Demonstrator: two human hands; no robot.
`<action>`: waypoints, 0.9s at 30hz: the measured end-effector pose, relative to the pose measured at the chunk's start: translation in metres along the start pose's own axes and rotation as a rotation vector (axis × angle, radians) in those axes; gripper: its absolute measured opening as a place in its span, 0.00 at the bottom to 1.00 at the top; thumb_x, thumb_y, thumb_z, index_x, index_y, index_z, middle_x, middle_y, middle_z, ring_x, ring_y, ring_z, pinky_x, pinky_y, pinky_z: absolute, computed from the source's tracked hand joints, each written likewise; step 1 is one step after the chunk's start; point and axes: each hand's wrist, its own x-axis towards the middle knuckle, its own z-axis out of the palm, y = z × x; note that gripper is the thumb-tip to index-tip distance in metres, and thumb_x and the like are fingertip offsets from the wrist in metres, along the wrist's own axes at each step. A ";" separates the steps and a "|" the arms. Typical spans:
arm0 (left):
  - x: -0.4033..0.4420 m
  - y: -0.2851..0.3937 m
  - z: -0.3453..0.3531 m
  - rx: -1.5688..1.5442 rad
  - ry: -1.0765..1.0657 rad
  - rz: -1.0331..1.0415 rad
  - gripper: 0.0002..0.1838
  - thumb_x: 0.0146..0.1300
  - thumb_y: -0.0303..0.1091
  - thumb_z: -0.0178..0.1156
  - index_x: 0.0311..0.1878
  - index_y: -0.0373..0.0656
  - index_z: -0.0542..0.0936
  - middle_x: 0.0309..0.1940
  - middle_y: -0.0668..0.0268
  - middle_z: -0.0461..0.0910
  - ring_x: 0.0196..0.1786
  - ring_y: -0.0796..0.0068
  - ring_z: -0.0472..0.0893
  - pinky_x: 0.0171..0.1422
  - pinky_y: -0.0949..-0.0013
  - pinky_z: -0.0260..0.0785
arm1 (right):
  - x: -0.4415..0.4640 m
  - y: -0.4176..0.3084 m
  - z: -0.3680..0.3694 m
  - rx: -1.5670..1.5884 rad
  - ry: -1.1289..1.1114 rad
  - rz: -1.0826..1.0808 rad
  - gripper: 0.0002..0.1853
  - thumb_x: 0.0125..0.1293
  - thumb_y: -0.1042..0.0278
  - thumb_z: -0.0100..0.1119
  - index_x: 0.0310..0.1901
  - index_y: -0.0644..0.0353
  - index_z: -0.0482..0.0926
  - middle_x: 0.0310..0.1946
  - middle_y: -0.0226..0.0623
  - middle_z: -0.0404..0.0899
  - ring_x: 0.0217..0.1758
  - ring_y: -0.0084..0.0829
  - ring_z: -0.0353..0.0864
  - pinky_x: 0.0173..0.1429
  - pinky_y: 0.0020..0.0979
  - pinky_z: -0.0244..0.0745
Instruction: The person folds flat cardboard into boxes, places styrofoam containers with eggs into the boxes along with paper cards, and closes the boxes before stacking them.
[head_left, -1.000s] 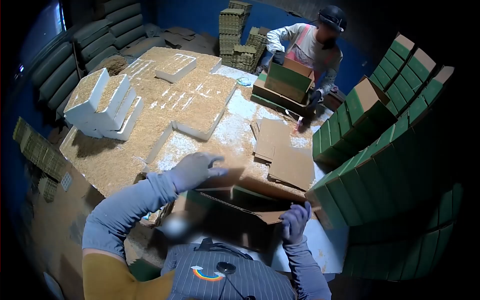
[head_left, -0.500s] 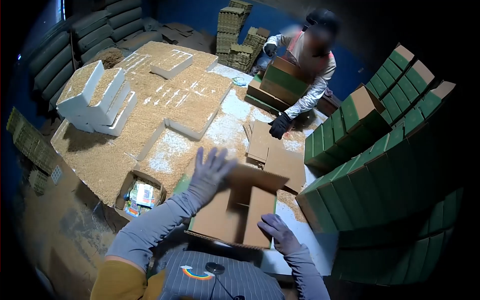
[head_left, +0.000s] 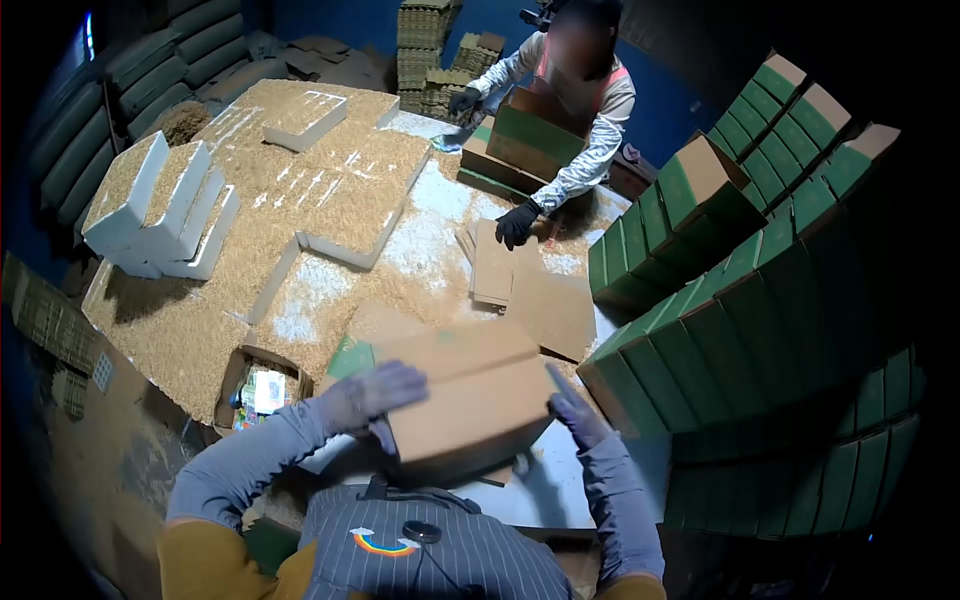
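Between my gloved hands is a cardboard box (head_left: 465, 400), its broad flaps folded down so the inside is hidden. It sits tilted over the near edge of the table. My left hand (head_left: 378, 396) grips its left side, fingers across the top and thumb down the near side, slightly blurred. At the right end, my right hand (head_left: 578, 408) presses the box's side with its fingers. Flat cardboard pieces (head_left: 550, 312) lie just beyond the box, and a green-marked piece (head_left: 350, 362) shows behind my left hand.
Green boxes (head_left: 720, 310) stand in tall rows on the right. Wood-shaving-like material (head_left: 330, 190) covers much of the table, with white trays (head_left: 205, 225) at left. A small carton (head_left: 240, 375) holds colourful packets. Across the table, a co-worker's gloved hand (head_left: 517, 224) touches cardboard sheets.
The box's open top is now covered by its flaps, and the box has turned and tilted. My left hand has come down onto its left side; my right hand has moved up its right end.
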 end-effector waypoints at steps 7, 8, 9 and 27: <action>-0.013 -0.069 0.112 0.030 -0.261 -0.892 0.22 0.73 0.49 0.42 0.50 0.41 0.77 0.43 0.48 0.82 0.46 0.49 0.81 0.54 0.53 0.72 | 0.030 0.099 -0.027 -0.511 0.333 -0.163 0.15 0.72 0.62 0.53 0.51 0.64 0.78 0.42 0.35 0.79 0.45 0.27 0.77 0.53 0.29 0.71; 0.001 -0.066 0.090 -0.045 -0.184 -0.998 0.23 0.72 0.52 0.43 0.49 0.41 0.78 0.43 0.48 0.82 0.46 0.49 0.81 0.54 0.53 0.72 | 0.022 0.079 -0.007 -0.143 0.427 0.035 0.13 0.71 0.65 0.52 0.49 0.65 0.79 0.43 0.34 0.80 0.44 0.26 0.79 0.53 0.27 0.72; 0.021 -0.065 0.060 -0.122 -0.097 -1.105 0.25 0.71 0.54 0.45 0.47 0.41 0.78 0.42 0.48 0.82 0.47 0.49 0.82 0.54 0.52 0.72 | 0.021 0.102 -0.014 -0.053 0.443 0.052 0.12 0.70 0.68 0.52 0.49 0.65 0.79 0.43 0.36 0.81 0.46 0.25 0.79 0.54 0.27 0.72; -0.046 -0.382 0.093 -0.888 1.442 -1.309 0.30 0.60 0.47 0.65 0.56 0.35 0.70 0.42 0.59 0.78 0.41 0.63 0.80 0.42 0.60 0.75 | -0.010 0.077 0.021 0.173 0.612 0.126 0.16 0.70 0.63 0.53 0.50 0.67 0.77 0.45 0.37 0.80 0.49 0.29 0.78 0.58 0.30 0.73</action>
